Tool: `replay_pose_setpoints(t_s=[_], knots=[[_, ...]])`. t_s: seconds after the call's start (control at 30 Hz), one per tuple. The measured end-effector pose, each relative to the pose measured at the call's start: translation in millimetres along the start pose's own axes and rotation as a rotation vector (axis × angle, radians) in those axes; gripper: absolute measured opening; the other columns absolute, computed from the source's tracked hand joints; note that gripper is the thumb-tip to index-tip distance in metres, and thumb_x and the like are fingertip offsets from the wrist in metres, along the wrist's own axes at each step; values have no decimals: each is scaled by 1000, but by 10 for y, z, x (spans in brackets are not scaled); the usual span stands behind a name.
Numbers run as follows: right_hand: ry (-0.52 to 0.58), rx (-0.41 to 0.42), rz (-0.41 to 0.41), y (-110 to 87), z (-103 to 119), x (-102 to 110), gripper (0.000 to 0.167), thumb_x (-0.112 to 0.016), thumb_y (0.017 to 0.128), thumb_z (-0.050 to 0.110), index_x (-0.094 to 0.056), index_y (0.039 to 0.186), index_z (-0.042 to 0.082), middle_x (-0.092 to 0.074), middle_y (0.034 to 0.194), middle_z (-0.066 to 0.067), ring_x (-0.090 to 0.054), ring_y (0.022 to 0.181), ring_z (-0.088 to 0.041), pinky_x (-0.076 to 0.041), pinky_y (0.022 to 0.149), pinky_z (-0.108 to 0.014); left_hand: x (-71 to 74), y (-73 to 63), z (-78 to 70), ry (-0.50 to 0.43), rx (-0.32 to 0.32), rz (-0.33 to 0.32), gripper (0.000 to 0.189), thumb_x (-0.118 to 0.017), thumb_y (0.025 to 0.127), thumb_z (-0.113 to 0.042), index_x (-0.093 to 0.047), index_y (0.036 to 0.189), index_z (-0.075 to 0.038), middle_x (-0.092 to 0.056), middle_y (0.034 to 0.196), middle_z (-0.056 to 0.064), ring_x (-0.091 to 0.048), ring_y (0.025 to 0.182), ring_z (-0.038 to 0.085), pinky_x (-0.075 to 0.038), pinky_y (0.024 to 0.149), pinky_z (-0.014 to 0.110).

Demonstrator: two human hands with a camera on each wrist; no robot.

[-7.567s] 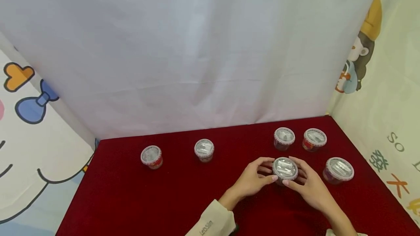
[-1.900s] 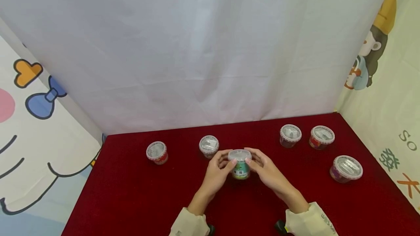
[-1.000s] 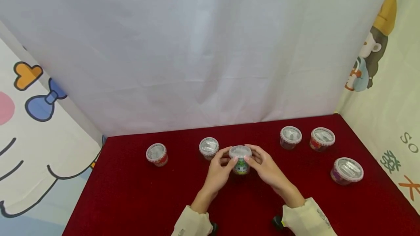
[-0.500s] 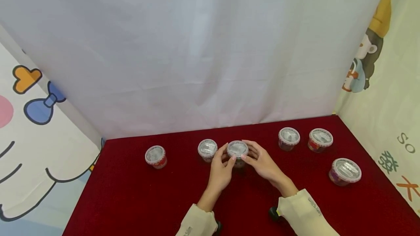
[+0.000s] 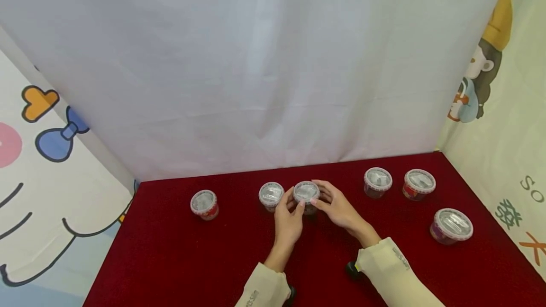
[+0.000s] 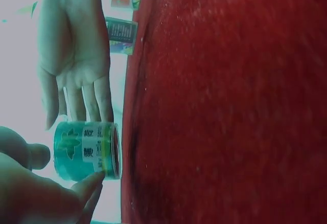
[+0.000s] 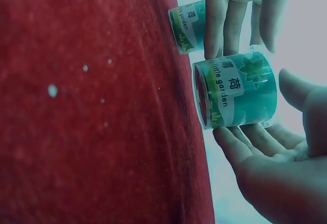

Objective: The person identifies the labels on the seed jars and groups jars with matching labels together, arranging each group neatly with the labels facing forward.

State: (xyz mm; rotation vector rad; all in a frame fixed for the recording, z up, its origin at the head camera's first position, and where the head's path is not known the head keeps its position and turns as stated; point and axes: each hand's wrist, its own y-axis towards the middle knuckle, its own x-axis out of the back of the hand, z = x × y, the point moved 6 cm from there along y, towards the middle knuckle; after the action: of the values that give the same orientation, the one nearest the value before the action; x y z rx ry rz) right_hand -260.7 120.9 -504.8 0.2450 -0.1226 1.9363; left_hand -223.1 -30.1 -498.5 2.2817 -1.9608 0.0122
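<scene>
Green-labelled round plastic tub [image 5: 306,193] between left hand [image 5: 287,221] and right hand [image 5: 339,206], just right of second green-labelled tub [image 5: 270,195]. Red-labelled round plastic tub [image 5: 204,203] well left, purple-labelled round plastic tub [image 5: 450,224] well right, both on red cloth [image 5: 179,259].

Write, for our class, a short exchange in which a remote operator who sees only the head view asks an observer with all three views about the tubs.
Operator: I see the left hand and right hand round the held tub, mostly from above. What is printed on its side?
Observer: The right wrist view shows a leaf picture and the words "little garden".
Operator: And the neighbouring tub, just left of it? I can't read its side.
Observer: The right wrist view catches that side beyond the left hand, and the word "garden" is readable there too.
</scene>
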Motion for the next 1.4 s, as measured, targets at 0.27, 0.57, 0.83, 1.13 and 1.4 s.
replay_pose_setpoints(t_s=[0.27, 0.57, 0.83, 1.13, 1.4], knots=[[36, 28, 21, 72, -41, -24, 59, -60, 108, 8, -34, 159, -6, -43, 158, -32, -41, 148, -49, -47, 113, -52, -42, -10, 54, -45, 19, -105, 45, -59, 104, 5, -51, 148, 11, -59, 141, 33, -57, 131, 47, -51, 108, 56], [51, 73, 18, 138, -96, -27, 58, -62, 106, 3, -36, 157, -7, -44, 157, -32, -41, 148, -49, -48, 111, -36, -69, 4, 118, -87, 38, -133, 48, -56, 105, 7, -47, 152, 10, -52, 149, 35, -51, 139, 49, -48, 112, 55], [60, 83, 42, 169, -135, -55, 60, -65, 105, 3, -35, 156, -7, -41, 157, -33, -39, 148, -51, -50, 109, -36, -58, -19, 136, -96, 45, -130, 51, -55, 105, 8, -43, 155, 10, -46, 155, 35, -45, 145, 47, -45, 114, 56], [-12, 81, 16, 122, -52, -66, 63, -64, 105, 0, -31, 158, -10, -40, 158, -37, -38, 148, -54, -39, 117, -63, -1, -159, 86, -67, 33, -85, 54, -55, 105, 7, -41, 157, 9, -42, 157, 36, -43, 144, 51, -45, 114, 59], [24, 110, -58, -54, 8, 111, 63, -64, 104, -1, -31, 157, -11, -39, 158, -38, -38, 148, -53, -33, 120, -65, 72, -373, -15, -36, 41, -79, 44, -60, 105, 3, -53, 149, 5, -57, 145, 31, -58, 130, 48, -51, 105, 60]])
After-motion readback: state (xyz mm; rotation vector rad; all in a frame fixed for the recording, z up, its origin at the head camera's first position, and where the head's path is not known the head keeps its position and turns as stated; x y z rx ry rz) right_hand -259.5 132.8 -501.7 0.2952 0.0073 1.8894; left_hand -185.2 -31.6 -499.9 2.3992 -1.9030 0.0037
